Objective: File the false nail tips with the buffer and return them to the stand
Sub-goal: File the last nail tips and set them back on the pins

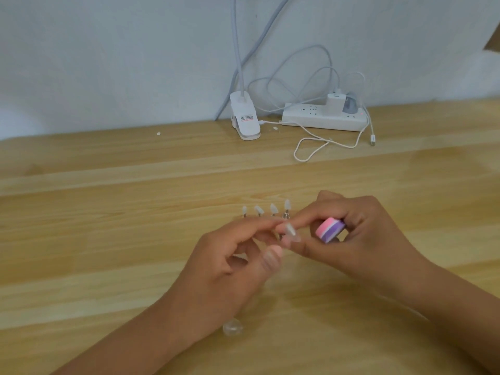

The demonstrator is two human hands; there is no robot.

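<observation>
Gripped pink-and-purple buffer block (330, 230) in curled right hand (362, 228). Held clear false nail tip (290, 233) between fingertips of both hands, just left of buffer block, above wooden table (108, 239). Curled left hand (232, 261) loosely, index at tip, thumb apart; could not tell whether pinching. Saw four more tips (273, 208) upright on stand (285, 216) just behind. Noted power strip (311, 117) and clip lamp (244, 117) at far edge.
</observation>
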